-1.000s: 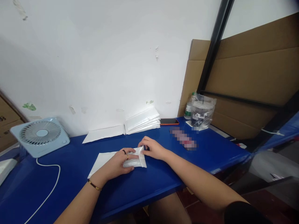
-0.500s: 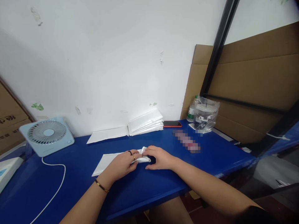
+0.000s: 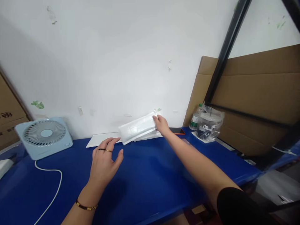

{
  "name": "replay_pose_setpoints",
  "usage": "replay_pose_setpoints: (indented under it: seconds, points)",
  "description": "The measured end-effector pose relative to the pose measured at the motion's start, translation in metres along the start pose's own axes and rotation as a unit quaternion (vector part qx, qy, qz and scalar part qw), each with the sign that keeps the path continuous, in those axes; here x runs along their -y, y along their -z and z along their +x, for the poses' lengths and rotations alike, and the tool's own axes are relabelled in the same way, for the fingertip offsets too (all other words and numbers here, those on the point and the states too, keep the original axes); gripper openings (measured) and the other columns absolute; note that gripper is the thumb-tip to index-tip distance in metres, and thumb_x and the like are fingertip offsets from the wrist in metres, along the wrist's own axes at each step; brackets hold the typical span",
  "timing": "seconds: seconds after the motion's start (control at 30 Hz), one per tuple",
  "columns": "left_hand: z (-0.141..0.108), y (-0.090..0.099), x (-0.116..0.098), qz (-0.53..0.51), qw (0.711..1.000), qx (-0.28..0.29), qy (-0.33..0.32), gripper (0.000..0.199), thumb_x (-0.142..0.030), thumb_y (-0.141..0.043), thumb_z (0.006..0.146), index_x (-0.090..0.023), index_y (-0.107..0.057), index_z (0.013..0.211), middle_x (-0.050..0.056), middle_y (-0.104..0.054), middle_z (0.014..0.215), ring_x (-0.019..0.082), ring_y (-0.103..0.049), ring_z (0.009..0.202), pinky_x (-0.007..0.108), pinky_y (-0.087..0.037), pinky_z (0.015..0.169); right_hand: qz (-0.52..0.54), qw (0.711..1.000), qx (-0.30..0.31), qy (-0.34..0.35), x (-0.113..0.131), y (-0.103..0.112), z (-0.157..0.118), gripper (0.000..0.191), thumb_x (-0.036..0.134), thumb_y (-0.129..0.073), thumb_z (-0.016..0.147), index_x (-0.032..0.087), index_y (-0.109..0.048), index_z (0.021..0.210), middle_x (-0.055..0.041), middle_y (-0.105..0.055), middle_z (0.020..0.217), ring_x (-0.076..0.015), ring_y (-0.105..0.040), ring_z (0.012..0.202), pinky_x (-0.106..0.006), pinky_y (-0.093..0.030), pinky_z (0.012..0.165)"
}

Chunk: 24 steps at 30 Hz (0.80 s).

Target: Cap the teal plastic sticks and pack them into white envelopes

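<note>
A flat white packet point(image 3: 138, 127) hangs tilted over the pile of white packets point(image 3: 150, 135) by the wall, hiding most of that pile. My right hand point(image 3: 162, 125) pinches its right end between thumb and fingers. My left hand point(image 3: 105, 159) is raised over the blue table with thumb and fingers apart and nothing in it; its fingertips come near the packet's left end. Another white packet point(image 3: 99, 139) lies flat against the wall, behind my left hand.
A light blue fan point(image 3: 46, 133) with a white cable point(image 3: 60, 184) stands at the left. At the right are a phone point(image 3: 177, 131), a bottle point(image 3: 194, 118) and a bagged clear container point(image 3: 209, 126). Cardboard point(image 3: 257, 93) and a black post point(image 3: 225, 56) border the right side.
My right hand has moved up and back to the pile, now with a flat packet in it. My left hand has let go of the folded packet and lifted, fingers apart.
</note>
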<state>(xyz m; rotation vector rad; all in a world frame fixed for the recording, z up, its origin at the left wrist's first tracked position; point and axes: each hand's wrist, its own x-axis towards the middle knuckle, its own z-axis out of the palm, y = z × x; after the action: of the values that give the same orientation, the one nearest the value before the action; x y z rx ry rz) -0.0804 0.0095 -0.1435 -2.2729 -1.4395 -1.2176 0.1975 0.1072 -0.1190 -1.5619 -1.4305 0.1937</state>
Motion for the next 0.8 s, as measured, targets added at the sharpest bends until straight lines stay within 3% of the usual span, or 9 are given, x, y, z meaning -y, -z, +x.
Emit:
replay_pose_setpoints:
  seconds: [0.1,0.2,0.43,0.5,0.57,0.63,0.7,0.73,0.8]
  points:
    - [0.000,-0.001,0.003,-0.013,1.000,0.023,-0.001,0.037,-0.035,-0.048,0.083,-0.027,-0.047,0.119,0.006,-0.050,0.121,0.021,-0.056,0.088,0.041,-0.032,0.095,-0.083,0.993,-0.004,-0.088,-0.011,0.006,0.048,0.041,0.042,-0.027,0.091,0.015,-0.055,0.080,-0.0030,-0.056,0.062,-0.0134,-0.055,0.054,-0.023,-0.041,0.053]
    - [0.001,-0.002,0.005,-0.011,0.999,0.042,0.006,0.035,-0.035,-0.047,0.083,-0.028,-0.049,0.117,0.004,-0.051,0.120,0.020,-0.056,0.086,0.041,-0.032,0.094,-0.151,0.980,-0.007,-0.129,-0.025,0.012,0.072,0.030,0.036,-0.041,0.086,0.012,-0.059,0.078,-0.0116,-0.062,0.075,-0.0214,-0.060,0.072,-0.030,-0.043,0.064]
    - [0.001,-0.005,0.012,-0.007,0.997,0.073,0.034,0.034,-0.035,-0.046,0.083,-0.026,-0.051,0.116,0.005,-0.052,0.119,0.021,-0.057,0.089,0.042,-0.035,0.089,-0.262,0.958,-0.023,-0.114,-0.029,0.015,0.069,0.036,0.034,-0.048,0.083,0.014,-0.050,0.113,-0.0175,-0.054,0.112,-0.0296,-0.049,0.105,-0.045,-0.031,0.089]
    - [0.000,-0.006,0.013,-0.006,0.996,0.079,0.038,0.034,-0.035,-0.046,0.082,-0.026,-0.051,0.116,0.005,-0.052,0.118,0.023,-0.056,0.093,0.042,-0.035,0.089,-0.292,0.953,-0.075,-0.042,-0.016,0.013,0.062,0.039,0.037,-0.042,0.086,0.014,-0.046,0.118,-0.0185,-0.048,0.120,-0.0310,-0.041,0.113,-0.047,-0.025,0.094]
    - [-0.001,-0.007,0.013,-0.004,0.995,0.092,0.048,0.035,-0.034,-0.046,0.082,-0.026,-0.051,0.116,0.005,-0.052,0.118,0.023,-0.056,0.094,0.043,-0.036,0.088,-0.302,0.945,-0.099,0.083,0.002,0.003,0.049,0.039,0.037,-0.037,0.089,0.015,-0.046,0.120,-0.0178,-0.047,0.121,-0.0309,-0.038,0.115,-0.046,-0.023,0.095]
    - [-0.001,-0.008,0.014,0.000,0.992,0.109,0.060,0.035,-0.034,-0.046,0.082,-0.026,-0.051,0.116,0.006,-0.052,0.118,0.024,-0.057,0.093,0.043,-0.036,0.087,-0.277,0.933,0.001,0.230,0.018,-0.021,0.029,0.035,0.037,-0.039,0.088,0.016,-0.052,0.112,-0.0150,-0.052,0.114,-0.0282,-0.042,0.110,-0.043,-0.024,0.095]
    - [-0.002,-0.011,0.018,0.004,0.990,0.123,0.072,0.036,-0.034,-0.048,0.080,-0.025,-0.052,0.116,0.008,-0.052,0.118,0.025,-0.056,0.094,0.043,-0.037,0.086,-0.257,0.880,0.168,0.362,0.031,-0.055,0.007,0.037,0.040,-0.050,0.082,0.017,-0.055,0.109,-0.0122,-0.057,0.107,-0.0269,-0.045,0.106,-0.042,-0.024,0.096]
    - [-0.003,-0.012,0.021,0.005,0.989,0.127,0.079,0.037,-0.033,-0.048,0.080,-0.024,-0.052,0.116,0.008,-0.053,0.118,0.025,-0.056,0.095,0.043,-0.038,0.086,-0.259,0.851,0.214,0.404,0.035,-0.074,-0.004,0.041,0.039,-0.057,0.076,0.015,-0.055,0.110,-0.0126,-0.058,0.107,-0.0277,-0.043,0.108,-0.042,-0.022,0.098]
    - [-0.003,-0.017,0.029,-0.008,0.986,0.136,0.101,0.037,-0.033,-0.050,0.078,-0.023,-0.052,0.114,0.009,-0.054,0.116,0.025,-0.057,0.095,0.043,-0.039,0.085,-0.288,0.822,0.239,0.430,0.040,-0.111,-0.022,0.048,0.026,-0.066,0.067,0.010,-0.054,0.111,-0.0167,-0.057,0.110,-0.0297,-0.039,0.115,-0.042,-0.020,0.101]
